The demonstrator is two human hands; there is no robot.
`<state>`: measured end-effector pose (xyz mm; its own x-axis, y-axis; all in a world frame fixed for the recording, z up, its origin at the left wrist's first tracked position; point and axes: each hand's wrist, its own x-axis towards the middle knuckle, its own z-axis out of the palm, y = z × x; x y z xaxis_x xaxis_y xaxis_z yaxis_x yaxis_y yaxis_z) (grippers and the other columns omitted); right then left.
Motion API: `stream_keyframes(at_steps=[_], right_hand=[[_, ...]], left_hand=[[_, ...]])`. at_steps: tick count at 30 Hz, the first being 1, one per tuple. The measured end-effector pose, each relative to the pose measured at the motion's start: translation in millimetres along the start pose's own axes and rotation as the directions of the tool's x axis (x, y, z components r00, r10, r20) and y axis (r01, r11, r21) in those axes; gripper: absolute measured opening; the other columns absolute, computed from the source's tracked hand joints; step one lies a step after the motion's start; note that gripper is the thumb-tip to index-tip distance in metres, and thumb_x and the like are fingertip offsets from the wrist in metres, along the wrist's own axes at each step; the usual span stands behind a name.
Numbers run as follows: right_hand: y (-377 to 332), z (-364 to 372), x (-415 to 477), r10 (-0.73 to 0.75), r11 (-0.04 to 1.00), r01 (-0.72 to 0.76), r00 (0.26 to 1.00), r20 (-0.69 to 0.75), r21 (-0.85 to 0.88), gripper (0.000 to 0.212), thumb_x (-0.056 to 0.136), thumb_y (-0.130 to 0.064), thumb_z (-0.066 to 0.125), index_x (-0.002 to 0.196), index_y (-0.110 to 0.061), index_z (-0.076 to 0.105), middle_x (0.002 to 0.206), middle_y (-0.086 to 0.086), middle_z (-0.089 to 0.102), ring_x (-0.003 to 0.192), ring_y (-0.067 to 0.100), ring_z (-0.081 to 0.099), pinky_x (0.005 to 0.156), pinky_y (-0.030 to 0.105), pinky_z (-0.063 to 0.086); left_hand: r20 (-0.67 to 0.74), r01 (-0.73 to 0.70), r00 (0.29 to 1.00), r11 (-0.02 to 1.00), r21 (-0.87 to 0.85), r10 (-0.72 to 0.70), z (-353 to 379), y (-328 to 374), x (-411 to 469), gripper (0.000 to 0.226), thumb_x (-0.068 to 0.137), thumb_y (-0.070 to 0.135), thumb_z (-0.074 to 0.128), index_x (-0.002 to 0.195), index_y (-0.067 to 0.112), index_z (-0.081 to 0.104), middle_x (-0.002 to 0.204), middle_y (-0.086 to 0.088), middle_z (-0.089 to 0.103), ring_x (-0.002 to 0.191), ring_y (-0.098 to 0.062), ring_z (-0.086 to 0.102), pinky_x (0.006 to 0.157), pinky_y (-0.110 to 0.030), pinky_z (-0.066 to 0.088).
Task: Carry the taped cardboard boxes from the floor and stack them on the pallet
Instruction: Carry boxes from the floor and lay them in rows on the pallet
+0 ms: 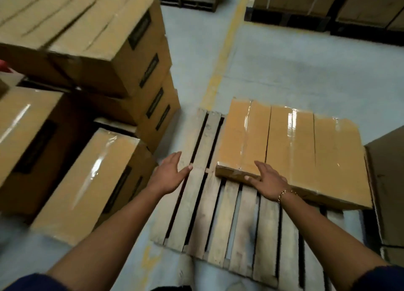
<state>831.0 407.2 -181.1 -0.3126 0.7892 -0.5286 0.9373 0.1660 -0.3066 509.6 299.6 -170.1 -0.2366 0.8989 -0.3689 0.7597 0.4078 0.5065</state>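
Observation:
A wooden pallet (207, 220) lies on the floor in front of me. On its far right part sit taped cardboard boxes (290, 146) side by side, their tops shiny with tape. My right hand (270, 182) rests with straight fingers on the near left corner of the closest of them. My left hand (171, 173) hovers open above the pallet's left edge, holding nothing. Just left of it a taped box (91, 185) stands on the floor. More taped boxes (91, 39) are stacked high behind that one.
Another brown box (387, 188) stands against the pallet's right side. A worn yellow line (223, 56) runs along the grey floor beyond the pallet. Loaded dark pallets (306, 17) line the far right, and another pallet (188, 0) sits at the far middle.

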Motion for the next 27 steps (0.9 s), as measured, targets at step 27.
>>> stream_keyframes(at_steps=[27], right_hand=[[-462,170,-96,-0.167,0.909,0.038,0.946,0.278,0.414,0.080,0.094,-0.063,0.054,0.159,-0.026,0.025,0.164,0.001,0.028,0.147,0.026,0.035,0.117,0.045,0.033]], left_hand=[[0.029,0.451,0.886,0.845,-0.289,-0.463,-243,-383,-226,0.074,0.100,0.060,0.047,0.158,0.016,0.033,0.163,-0.009,0.033,0.148,-0.029,0.033,0.119,-0.046,0.030]])
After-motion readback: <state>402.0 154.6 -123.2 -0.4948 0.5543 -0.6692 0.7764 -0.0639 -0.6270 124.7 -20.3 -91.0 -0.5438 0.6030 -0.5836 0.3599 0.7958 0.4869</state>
